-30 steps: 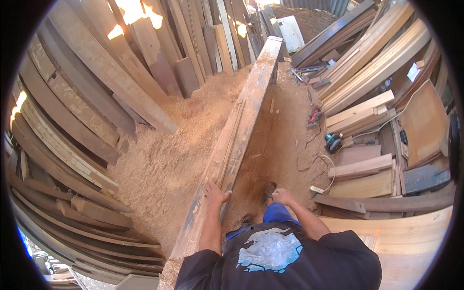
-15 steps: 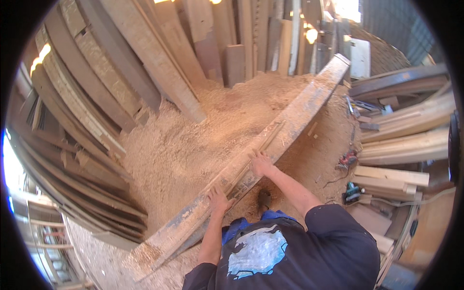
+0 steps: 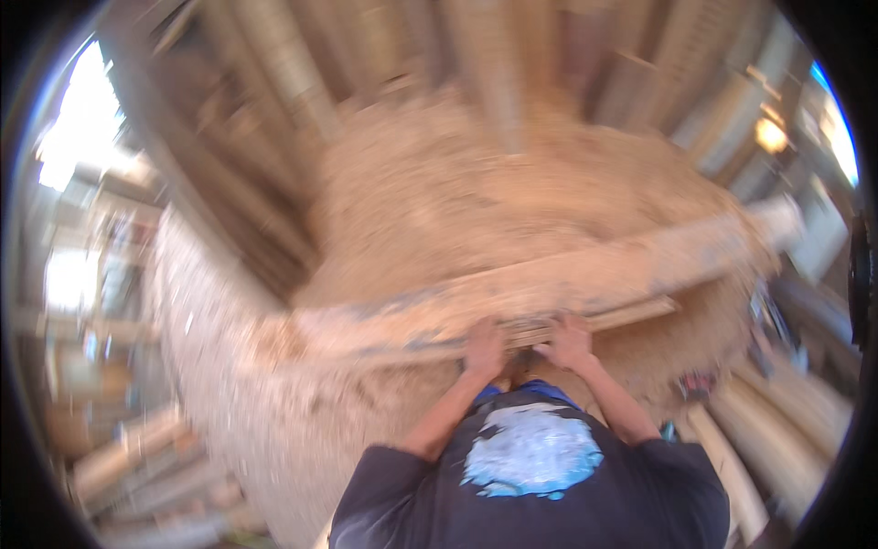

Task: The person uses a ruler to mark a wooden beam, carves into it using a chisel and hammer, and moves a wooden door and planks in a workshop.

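**Both hands on some thin wooden strips, beam right in front of me**

Left to right: far left I've got a blurry pile of timber (image 3: 137,448) low down, then a row of dark leaning boards (image 3: 229,192) above it. A long thick beam (image 3: 640,261) runs across in front of me, its right end higher in view, with a big spread of sawdust (image 3: 439,183) beyond it.

My left hand (image 3: 485,348) is at the left end of the wooden strips (image 3: 631,314), fingers curled over them. The strips run between my hands, just on my side of the beam. My right hand (image 3: 569,343) is near the left one, closed around them too, and the longer end pokes out past it to the right. Whether they touch the beam, I can't tell.

Further right there's a blurry red thing (image 3: 697,382) on the ground, then pale planks (image 3: 777,421).
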{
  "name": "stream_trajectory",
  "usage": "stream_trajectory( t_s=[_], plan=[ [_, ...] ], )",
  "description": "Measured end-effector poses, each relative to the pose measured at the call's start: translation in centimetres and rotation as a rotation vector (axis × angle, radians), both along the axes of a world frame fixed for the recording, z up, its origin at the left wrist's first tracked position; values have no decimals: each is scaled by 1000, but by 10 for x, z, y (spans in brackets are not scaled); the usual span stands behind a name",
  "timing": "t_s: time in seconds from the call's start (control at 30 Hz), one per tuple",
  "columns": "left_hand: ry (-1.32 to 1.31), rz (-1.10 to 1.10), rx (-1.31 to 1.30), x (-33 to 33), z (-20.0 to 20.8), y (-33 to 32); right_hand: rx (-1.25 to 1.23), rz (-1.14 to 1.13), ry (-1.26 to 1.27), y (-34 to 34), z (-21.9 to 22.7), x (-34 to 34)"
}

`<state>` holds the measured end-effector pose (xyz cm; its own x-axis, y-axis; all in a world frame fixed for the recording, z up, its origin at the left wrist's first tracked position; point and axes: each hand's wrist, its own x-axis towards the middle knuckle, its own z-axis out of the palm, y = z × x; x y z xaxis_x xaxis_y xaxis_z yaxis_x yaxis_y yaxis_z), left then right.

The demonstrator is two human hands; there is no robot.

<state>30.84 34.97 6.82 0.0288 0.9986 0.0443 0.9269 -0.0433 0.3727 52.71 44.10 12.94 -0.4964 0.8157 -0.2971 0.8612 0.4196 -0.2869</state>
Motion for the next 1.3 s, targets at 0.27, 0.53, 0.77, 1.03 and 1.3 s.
stream_trajectory(
  t_s=[0.27,0.53,0.77,1.03,1.3],
  plan=[
    [-112,183,123,-19,73,-6,-319,260,-261,38,17,-57],
    [-1671,1278,-291,-119,31,-147,-512,288,-223,48,75,-62],
    [-2110,1282,407,-199,25,-133,-376,294,-230,31,112,-64],
    [-2042,1348,373,-206,35,-134,-389,227,-320,13,149,-77],
    [-2057,1400,324,-206,49,-139,-331,234,-402,4,167,-75]
  ],
)
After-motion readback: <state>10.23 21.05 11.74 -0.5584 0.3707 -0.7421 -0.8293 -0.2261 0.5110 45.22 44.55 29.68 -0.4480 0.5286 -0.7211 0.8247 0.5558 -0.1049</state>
